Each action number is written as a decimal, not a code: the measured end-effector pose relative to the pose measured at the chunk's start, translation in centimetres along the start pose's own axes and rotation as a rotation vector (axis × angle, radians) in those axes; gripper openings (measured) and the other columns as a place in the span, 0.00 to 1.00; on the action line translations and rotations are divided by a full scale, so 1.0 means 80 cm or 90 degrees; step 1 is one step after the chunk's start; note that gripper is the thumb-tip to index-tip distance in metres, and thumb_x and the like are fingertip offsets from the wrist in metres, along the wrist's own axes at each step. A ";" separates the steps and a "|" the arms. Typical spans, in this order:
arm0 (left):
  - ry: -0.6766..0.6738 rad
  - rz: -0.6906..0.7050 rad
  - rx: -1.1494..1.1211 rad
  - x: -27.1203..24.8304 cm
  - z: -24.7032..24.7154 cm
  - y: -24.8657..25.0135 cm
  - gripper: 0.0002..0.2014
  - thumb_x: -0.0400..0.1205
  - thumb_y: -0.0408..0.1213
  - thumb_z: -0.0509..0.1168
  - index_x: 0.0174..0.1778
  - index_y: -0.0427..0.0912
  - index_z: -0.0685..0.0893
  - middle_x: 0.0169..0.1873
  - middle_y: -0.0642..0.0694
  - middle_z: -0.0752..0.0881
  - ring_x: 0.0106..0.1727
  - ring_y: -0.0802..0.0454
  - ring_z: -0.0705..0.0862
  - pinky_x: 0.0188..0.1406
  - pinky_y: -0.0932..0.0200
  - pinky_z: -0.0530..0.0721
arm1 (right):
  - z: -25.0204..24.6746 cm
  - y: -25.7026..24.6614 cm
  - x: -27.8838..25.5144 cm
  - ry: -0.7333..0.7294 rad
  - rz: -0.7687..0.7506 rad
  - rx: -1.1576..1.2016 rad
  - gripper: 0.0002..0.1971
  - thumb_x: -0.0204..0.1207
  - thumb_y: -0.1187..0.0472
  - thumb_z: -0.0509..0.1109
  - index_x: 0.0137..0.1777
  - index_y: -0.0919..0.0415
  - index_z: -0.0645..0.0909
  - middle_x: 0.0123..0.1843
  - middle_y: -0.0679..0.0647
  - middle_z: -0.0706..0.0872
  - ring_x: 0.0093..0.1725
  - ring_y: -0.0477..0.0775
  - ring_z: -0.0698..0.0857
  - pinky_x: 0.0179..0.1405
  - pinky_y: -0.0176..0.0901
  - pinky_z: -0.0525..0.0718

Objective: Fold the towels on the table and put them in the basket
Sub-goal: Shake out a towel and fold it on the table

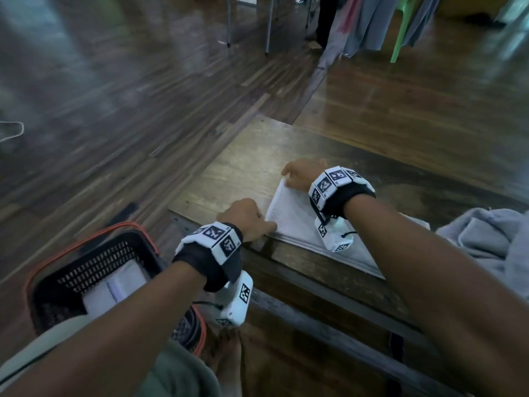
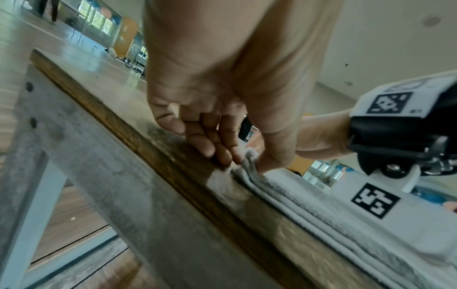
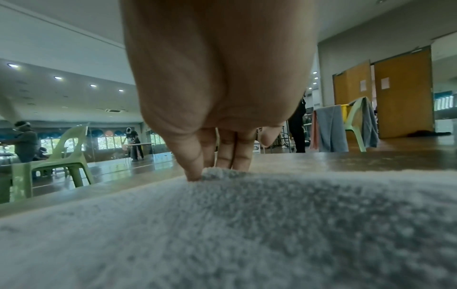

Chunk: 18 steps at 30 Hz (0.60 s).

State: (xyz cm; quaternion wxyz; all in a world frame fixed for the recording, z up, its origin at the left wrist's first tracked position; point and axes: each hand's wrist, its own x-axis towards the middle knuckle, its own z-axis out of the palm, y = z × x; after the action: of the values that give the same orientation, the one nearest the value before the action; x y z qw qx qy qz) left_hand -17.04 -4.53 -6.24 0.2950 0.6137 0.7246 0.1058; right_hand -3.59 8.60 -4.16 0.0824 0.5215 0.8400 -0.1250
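A white towel [image 1: 294, 216], folded in layers, lies flat at the near left corner of the wooden table [image 1: 252, 156]. My left hand [image 1: 267, 226] pinches its near left corner at the table's edge; in the left wrist view the thumb [image 2: 269, 162] presses on the stacked layers [image 2: 321, 205]. My right hand [image 1: 286, 179] pinches the far left corner, which the right wrist view shows slightly raised between thumb and fingers [image 3: 212, 172] above the towel [image 3: 247, 224]. A black basket [image 1: 123, 224] with an orange rim stands on the floor to the left, holding a folded white towel [image 1: 114, 285].
A crumpled grey towel [image 1: 492, 239] lies on the table at the right. The table's left edge runs just beside both hands. Far off on the wooden floor stand a green chair [image 1: 400, 30], hanging cloths [image 1: 369, 21] and metal legs.
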 end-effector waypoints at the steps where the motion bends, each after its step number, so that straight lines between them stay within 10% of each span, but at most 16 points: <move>1: -0.002 0.000 -0.011 0.000 0.001 0.001 0.23 0.70 0.49 0.70 0.18 0.44 0.66 0.16 0.49 0.67 0.22 0.48 0.68 0.32 0.58 0.68 | 0.001 -0.002 0.004 0.005 0.007 -0.007 0.18 0.78 0.55 0.63 0.67 0.52 0.78 0.70 0.49 0.79 0.71 0.55 0.75 0.74 0.61 0.58; 5: -0.006 0.016 -0.058 -0.002 -0.009 0.004 0.19 0.73 0.48 0.70 0.25 0.43 0.71 0.24 0.46 0.72 0.29 0.48 0.73 0.29 0.58 0.69 | -0.008 -0.007 -0.004 0.018 -0.017 0.029 0.15 0.78 0.59 0.64 0.59 0.64 0.84 0.59 0.58 0.86 0.60 0.61 0.83 0.45 0.43 0.71; 10: 0.206 0.073 -0.164 -0.017 -0.042 0.013 0.09 0.72 0.40 0.71 0.38 0.42 0.77 0.31 0.50 0.79 0.32 0.52 0.75 0.29 0.58 0.72 | -0.051 -0.005 -0.039 0.169 0.017 0.117 0.12 0.77 0.57 0.65 0.58 0.58 0.82 0.61 0.53 0.84 0.65 0.56 0.78 0.71 0.56 0.59; 14: 0.379 0.198 -0.237 -0.032 -0.067 0.024 0.07 0.71 0.34 0.70 0.39 0.44 0.77 0.32 0.49 0.82 0.35 0.49 0.80 0.34 0.52 0.80 | -0.095 0.017 -0.072 0.288 0.001 0.201 0.08 0.73 0.58 0.68 0.50 0.52 0.83 0.51 0.49 0.84 0.56 0.53 0.81 0.60 0.48 0.67; 18: 0.394 0.360 -0.229 -0.056 -0.070 0.041 0.08 0.71 0.27 0.71 0.42 0.38 0.79 0.36 0.47 0.83 0.37 0.55 0.80 0.36 0.74 0.74 | -0.108 0.058 -0.113 0.253 -0.049 0.301 0.07 0.73 0.60 0.69 0.40 0.45 0.79 0.37 0.48 0.81 0.38 0.47 0.77 0.50 0.51 0.76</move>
State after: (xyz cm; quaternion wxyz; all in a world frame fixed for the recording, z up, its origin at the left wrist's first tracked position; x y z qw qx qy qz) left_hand -17.13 -6.90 1.31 0.1256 0.6661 0.5526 0.4849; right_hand 4.50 5.39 5.94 -0.2120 0.5080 0.8065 -0.2158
